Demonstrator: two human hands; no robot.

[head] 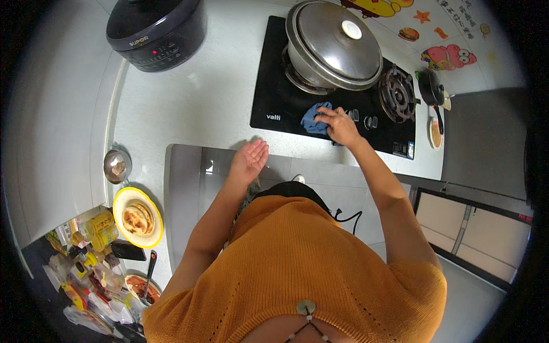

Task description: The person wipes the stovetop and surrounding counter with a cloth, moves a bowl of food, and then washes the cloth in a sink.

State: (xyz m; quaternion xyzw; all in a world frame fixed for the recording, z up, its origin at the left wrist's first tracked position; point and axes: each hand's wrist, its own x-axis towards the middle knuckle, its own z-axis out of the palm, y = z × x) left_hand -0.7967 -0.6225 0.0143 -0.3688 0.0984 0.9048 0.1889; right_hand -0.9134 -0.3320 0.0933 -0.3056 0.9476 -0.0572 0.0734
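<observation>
My right hand [339,124] rests its fingers on a crumpled blue cloth [315,118], which lies on the front part of a black gas cooktop [268,103], left of the control knobs [371,122]. Whether the fingers pinch the cloth is hard to tell. My left hand [251,159] is palm up with nothing in it, near the counter's front edge and to the left of the cloth. Behind the cloth, a large metal pot with a lid [339,47] sits on the left burner. The right burner [399,95] has a bare pan support.
A black Supor cooker [158,38] stands at the back left. Along the left counter are a small metal bowl [117,166], a yellow-rimmed plate [159,231] of flatbreads and several bottles [96,225]. A black pan [430,88] and a small plate [436,133] lie right of the cooktop.
</observation>
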